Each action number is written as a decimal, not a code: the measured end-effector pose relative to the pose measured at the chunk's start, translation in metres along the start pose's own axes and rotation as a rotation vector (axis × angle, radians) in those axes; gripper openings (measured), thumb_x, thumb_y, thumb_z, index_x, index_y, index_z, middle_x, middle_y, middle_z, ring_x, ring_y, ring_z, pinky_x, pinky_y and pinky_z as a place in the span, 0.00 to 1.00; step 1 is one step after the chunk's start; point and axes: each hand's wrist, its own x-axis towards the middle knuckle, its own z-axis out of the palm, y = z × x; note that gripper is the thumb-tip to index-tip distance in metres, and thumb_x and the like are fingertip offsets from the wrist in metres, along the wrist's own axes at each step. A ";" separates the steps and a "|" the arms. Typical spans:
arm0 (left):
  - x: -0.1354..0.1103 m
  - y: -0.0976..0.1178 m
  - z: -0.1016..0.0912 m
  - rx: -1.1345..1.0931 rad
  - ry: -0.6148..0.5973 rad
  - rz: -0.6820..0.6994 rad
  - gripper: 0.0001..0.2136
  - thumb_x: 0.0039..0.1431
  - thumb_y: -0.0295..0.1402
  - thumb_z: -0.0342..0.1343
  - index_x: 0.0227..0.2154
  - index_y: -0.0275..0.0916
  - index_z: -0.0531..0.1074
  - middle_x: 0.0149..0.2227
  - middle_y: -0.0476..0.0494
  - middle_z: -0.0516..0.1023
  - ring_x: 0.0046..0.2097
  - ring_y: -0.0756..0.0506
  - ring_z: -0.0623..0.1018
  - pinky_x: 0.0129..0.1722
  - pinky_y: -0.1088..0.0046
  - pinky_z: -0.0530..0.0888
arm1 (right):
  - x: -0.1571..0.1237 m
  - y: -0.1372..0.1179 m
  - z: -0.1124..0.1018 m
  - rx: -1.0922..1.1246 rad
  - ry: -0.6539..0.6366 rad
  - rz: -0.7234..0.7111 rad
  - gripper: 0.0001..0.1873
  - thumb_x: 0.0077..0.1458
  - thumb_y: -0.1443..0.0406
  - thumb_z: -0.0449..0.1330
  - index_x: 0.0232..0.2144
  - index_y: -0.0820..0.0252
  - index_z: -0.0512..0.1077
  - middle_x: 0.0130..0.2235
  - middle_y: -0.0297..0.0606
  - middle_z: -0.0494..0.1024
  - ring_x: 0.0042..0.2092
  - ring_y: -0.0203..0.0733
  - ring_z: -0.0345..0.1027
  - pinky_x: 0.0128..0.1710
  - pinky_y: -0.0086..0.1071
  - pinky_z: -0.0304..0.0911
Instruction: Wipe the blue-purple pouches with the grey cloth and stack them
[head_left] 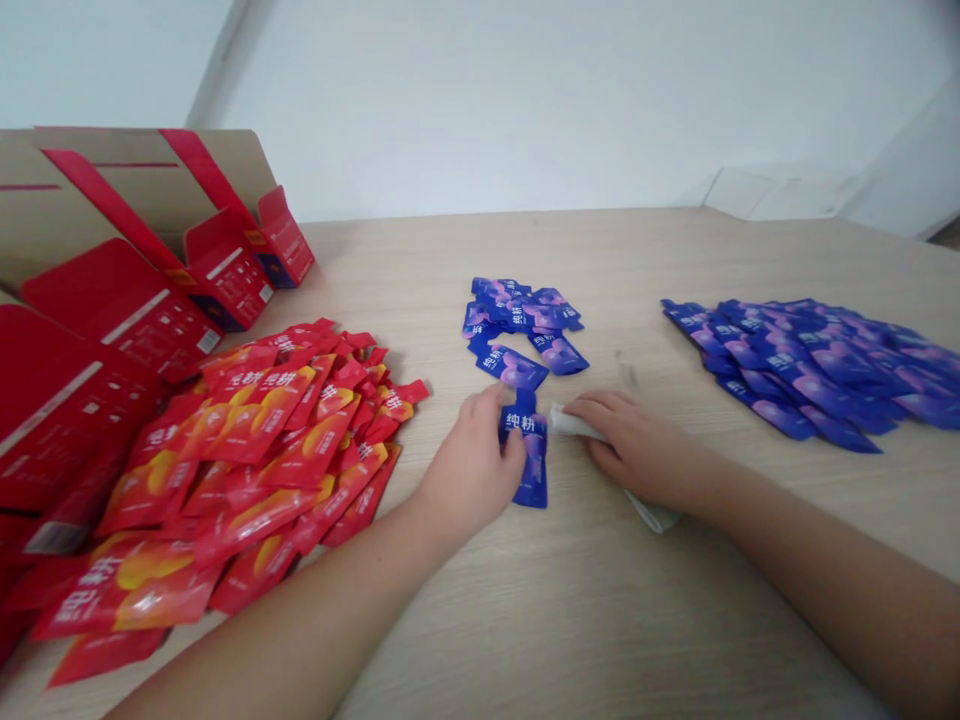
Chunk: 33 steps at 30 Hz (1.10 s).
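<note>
My left hand [476, 455] is closed on a small blue sachet [532, 465] with white lettering, thumb over its left edge. Close by on the right, my right hand [637, 450] presses a folded white cloth [655, 513] against the table; one end of the cloth sticks out by the fingertips, near the sachet. Just beyond my left hand lies a small blue sachet cluster [517, 312] with pink and purple prints. Part of the cloth is hidden under my right palm.
Red and orange sachets [255, 430] form a large heap on the left. Behind it stand open red boxes [232, 270] with a tan inside. Another blue sachet pile [810, 365] lies at right. A white wall [510, 110] borders the wooden table [600, 620].
</note>
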 end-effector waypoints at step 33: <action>-0.008 -0.001 0.004 0.605 -0.407 0.233 0.59 0.53 0.61 0.72 0.78 0.36 0.50 0.78 0.26 0.58 0.80 0.23 0.52 0.77 0.37 0.49 | 0.011 -0.040 0.004 0.221 -0.025 -0.135 0.15 0.71 0.64 0.60 0.57 0.50 0.77 0.59 0.41 0.82 0.63 0.53 0.73 0.65 0.54 0.70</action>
